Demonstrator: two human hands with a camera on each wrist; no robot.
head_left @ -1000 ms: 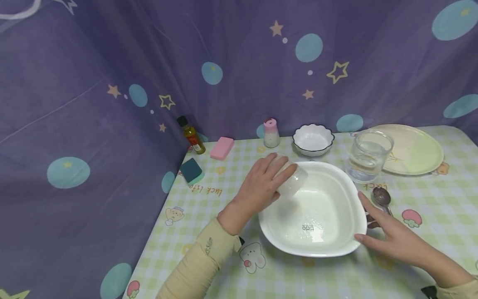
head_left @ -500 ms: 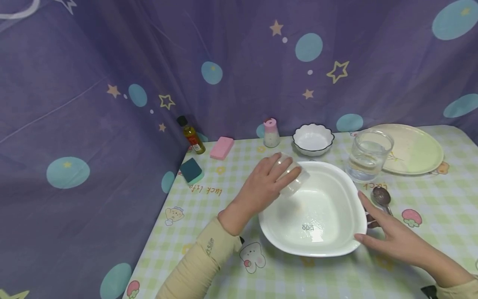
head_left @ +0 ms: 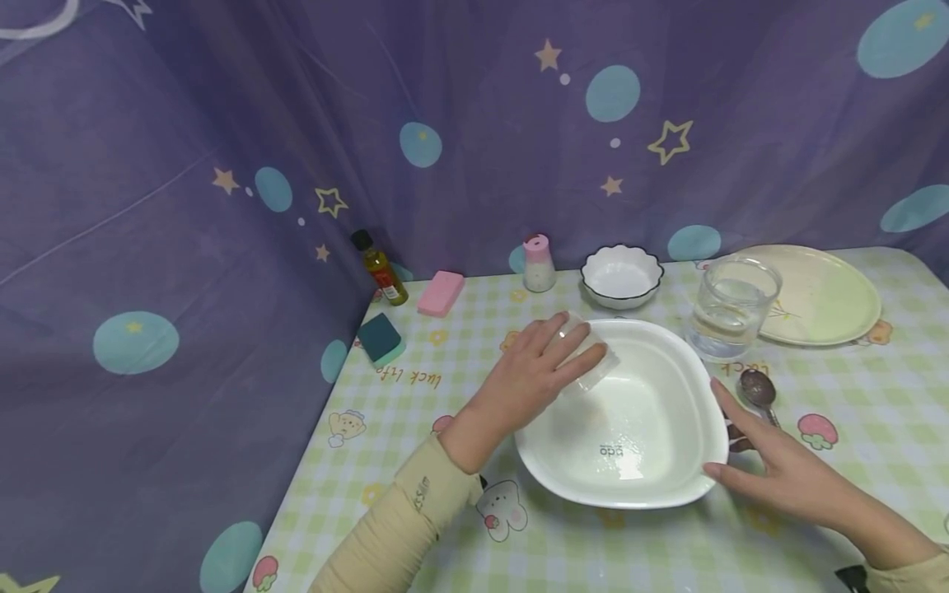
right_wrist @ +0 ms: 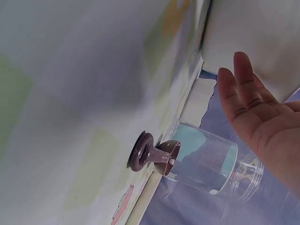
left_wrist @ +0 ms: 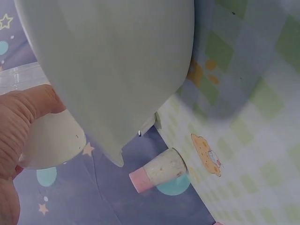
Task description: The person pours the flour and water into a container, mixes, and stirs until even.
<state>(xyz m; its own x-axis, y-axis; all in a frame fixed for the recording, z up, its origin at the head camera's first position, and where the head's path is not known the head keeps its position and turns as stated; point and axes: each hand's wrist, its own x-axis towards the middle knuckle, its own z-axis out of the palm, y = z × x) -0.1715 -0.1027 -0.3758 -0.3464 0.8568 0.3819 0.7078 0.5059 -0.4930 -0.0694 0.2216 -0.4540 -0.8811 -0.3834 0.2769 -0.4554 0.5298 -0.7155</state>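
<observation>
Left hand [head_left: 528,369] grips clear cup [head_left: 596,372] over basin [head_left: 630,500]; right hand [head_left: 774,465], fingers extended, touches basin, near spoon [head_left: 758,389] and glass [head_left: 730,317].

"Luck life" on tablecloth [head_left: 415,412]; basin [head_left: 660,428], sleeve [head_left: 396,511] lettering unclear

This is looking like a home kitchen corner: a starry curtain [head_left: 482,148] is hanging behind a checked tablecloth [head_left: 415,412], where a sponge [head_left: 381,339], bottle [head_left: 385,276], bowl [head_left: 622,276] and plate [head_left: 830,296] are sitting.

Head view forward-down from above, wrist views close, basin [head_left: 645,412] in all
</observation>
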